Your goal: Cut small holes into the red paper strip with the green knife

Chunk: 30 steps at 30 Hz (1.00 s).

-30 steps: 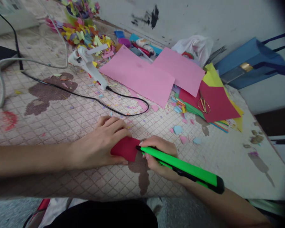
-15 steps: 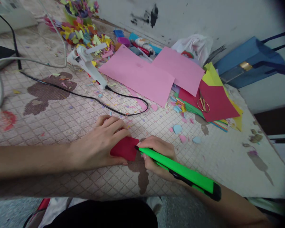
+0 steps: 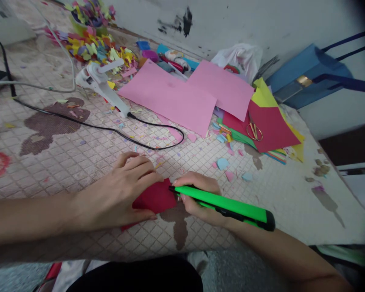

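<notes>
On the left, the left hand (image 3: 126,190) is laid palm down upon the quilted cloth (image 3: 63,162), with its fingers bent and the thumb set apart, so that a rather wide gap is left between them. Under this hand lies the red paper (image 3: 156,196). A good part of the paper is covered by the fingers; its main visible area is seen between the fingers and the thumb and to the right of them, and a small red corner is seen also below the thumb.

The paper is plain and of a deep red, without any drawing that can be noticed, and its visible edges at the right are quite straight. It appears flat.

Just beside the right edge of the paper, the right hand (image 3: 202,181) is placed. Its fingers are closed narrowly around the green tool (image 3: 225,202), which is held like a pen. The black tip is directed to the left, over the right part of the paper; whether the paper is touched by it cannot be told. The bright green body, with black parts, is extended to the right above the forearm.
</notes>
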Tool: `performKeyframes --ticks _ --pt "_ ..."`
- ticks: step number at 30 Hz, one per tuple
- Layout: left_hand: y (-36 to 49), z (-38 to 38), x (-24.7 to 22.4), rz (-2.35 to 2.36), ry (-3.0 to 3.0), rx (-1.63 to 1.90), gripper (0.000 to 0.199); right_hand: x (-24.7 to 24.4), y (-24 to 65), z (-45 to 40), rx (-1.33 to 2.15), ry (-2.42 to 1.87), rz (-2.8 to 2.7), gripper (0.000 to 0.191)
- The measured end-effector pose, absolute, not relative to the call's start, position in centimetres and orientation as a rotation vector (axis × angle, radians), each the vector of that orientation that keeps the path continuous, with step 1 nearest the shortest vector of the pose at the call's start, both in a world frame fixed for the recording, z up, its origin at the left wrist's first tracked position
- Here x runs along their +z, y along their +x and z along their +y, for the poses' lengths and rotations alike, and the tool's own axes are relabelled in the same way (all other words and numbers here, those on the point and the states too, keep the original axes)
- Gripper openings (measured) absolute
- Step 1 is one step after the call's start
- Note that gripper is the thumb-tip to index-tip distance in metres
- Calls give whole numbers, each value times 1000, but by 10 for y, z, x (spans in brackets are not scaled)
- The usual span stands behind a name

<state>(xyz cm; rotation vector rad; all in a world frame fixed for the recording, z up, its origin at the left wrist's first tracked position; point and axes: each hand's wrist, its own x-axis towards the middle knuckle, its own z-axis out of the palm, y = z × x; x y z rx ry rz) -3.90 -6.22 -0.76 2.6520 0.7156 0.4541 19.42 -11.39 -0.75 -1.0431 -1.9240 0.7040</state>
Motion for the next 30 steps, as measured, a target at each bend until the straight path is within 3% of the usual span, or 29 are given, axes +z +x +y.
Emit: performKeyframes --ticks 5,30 --pt "-39 -62 -10 713 2720 494 39 -8 196 -114 704 -1018 -1885 18" --pt "-37 -63 -11 727 2702 430 39 -8 195 -112 733 -1001 -1958 22"
